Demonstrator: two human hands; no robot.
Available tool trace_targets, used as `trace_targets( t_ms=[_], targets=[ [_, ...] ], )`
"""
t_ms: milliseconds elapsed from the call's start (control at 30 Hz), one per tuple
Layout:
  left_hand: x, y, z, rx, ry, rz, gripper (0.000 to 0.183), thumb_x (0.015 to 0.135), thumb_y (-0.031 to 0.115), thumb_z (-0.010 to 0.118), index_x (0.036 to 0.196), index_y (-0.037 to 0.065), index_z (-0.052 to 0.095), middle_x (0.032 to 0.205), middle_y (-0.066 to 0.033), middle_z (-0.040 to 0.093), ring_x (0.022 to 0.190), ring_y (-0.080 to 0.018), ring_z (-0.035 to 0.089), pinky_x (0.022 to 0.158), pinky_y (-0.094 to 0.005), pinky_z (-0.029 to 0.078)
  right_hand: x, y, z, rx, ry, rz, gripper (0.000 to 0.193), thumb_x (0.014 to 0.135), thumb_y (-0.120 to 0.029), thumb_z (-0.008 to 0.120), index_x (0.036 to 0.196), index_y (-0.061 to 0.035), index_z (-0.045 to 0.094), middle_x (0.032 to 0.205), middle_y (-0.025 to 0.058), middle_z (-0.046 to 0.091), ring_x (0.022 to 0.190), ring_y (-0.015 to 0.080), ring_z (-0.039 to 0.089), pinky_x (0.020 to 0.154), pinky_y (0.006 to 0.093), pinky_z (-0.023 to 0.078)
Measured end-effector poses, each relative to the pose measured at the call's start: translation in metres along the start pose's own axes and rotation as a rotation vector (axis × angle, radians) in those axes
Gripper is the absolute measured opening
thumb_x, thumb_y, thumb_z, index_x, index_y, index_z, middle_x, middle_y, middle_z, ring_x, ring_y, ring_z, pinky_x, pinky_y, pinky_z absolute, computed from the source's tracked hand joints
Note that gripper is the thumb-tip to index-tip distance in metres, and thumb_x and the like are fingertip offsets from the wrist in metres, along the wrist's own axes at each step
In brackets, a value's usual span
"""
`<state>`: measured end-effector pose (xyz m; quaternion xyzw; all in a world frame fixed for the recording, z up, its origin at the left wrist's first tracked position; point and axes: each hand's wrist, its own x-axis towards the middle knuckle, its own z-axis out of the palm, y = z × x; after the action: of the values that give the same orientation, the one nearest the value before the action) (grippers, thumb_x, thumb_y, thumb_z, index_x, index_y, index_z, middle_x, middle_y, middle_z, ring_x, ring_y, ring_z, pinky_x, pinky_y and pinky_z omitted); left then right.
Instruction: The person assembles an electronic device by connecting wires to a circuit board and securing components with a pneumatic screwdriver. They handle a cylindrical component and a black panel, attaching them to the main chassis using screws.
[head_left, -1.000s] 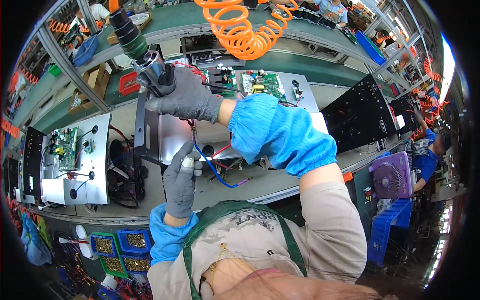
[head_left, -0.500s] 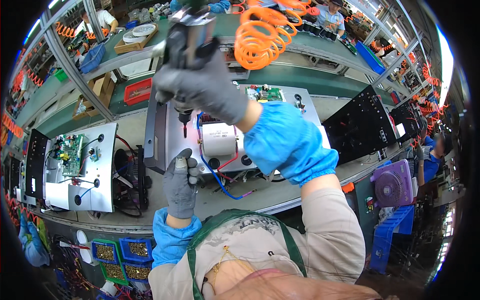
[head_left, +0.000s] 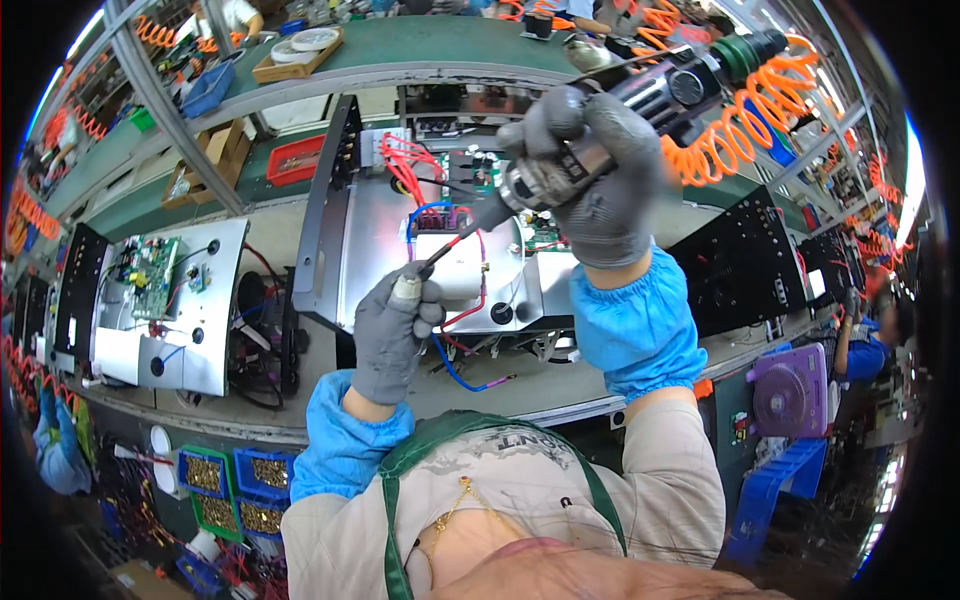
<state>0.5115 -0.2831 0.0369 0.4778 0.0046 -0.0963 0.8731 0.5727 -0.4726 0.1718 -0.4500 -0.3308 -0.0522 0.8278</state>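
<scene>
My right hand (head_left: 605, 190), in a grey glove, is wrapped round a black and silver power screwdriver (head_left: 680, 92). The tool lies tilted, with its bit slanting down to the left. At the bit's tip, my gloved left hand (head_left: 390, 335) has its thumb and fingers pinched together; whatever they hold is too small to make out. Both hands are above an opened metal chassis (head_left: 375, 235) with a dark front panel. A white cylindrical component (head_left: 460, 275) sits in it beside red and blue wires, partly hidden behind the bit. A green circuit board (head_left: 475, 170) lies farther back.
Another chassis with a circuit board (head_left: 150, 280) stands at left, and a black panelled unit (head_left: 735, 265) at right. An orange coiled hose (head_left: 740, 150) hangs by the screwdriver. Blue and green bins (head_left: 232, 485) of small brass-coloured parts are at lower left. A red tray (head_left: 294, 161) sits behind.
The screwdriver has swung from upright over the chassis to a tilt toward the right, its bit now meeting my left fingers. My left hand has risen slightly and shifted right.
</scene>
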Motion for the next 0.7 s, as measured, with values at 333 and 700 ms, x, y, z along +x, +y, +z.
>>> trace_targets(
  t_ms=[333,700],
  targets=[
    [0.008,0.003,0.01,0.121,-0.076,0.021,0.038,0.093,0.035,0.051,0.103,-0.001,0.058,0.072,-0.0002,0.058,0.052,-0.0018,0.049,0.043,-0.0144,0.038,-0.011,-0.003,-0.016,0.127,0.131,-0.08,0.026,0.08,-0.029,0.054,0.08,-0.0032,0.054,0.074,0.0065,0.052,0.064,0.0218,0.053,0.077,0.0464,0.049],
    [0.012,0.002,0.015,0.345,-0.178,0.309,0.038,0.093,0.034,0.05,0.101,-0.002,0.058,0.076,-0.0079,0.063,0.057,-0.0081,0.058,0.049,-0.0185,0.046,-0.017,-0.012,-0.025,0.352,0.102,-0.064,0.023,0.081,-0.029,0.056,0.09,-0.0076,0.057,0.085,0.0045,0.055,0.078,0.024,0.056,0.083,0.0503,0.049]
  ],
)
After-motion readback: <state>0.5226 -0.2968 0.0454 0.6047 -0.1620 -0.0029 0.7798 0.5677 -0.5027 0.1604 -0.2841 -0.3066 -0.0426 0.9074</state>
